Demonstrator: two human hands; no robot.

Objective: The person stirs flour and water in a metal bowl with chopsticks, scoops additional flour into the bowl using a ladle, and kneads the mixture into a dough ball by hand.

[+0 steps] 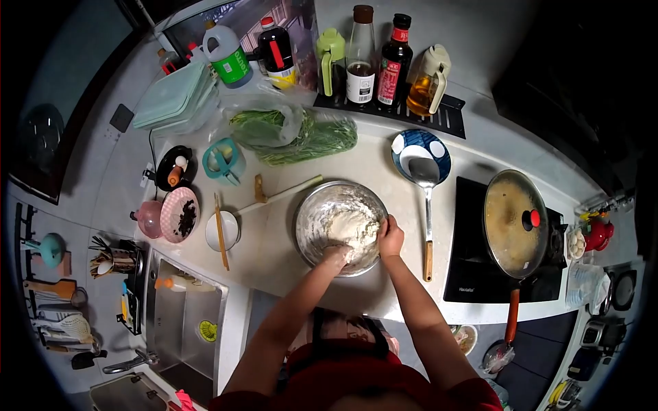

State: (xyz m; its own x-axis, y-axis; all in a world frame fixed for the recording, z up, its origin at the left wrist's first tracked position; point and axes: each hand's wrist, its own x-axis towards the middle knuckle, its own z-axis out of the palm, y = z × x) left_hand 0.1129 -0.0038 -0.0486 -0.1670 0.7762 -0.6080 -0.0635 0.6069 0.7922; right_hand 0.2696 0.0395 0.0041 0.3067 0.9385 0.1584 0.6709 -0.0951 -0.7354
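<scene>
L arm (293,312) & R arm (417,296) extended fwd, converging. L hand (335,256) angled down, fingers mostly hidden; R hand (391,238) slightly farther fwd, fingers curled.

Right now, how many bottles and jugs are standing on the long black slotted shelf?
4 on the black shelf, left to right: a lime-green-topped jug, a clear brown-capped bottle, a dark red-labelled bottle and a cream-topped jug of golden liquid. None looks hidden.

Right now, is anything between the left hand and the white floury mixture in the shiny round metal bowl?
Nothing visible: the left hand is inside the metal bowl, touching the floury mixture. The right hand is at its right rim, clear of that path.
</scene>
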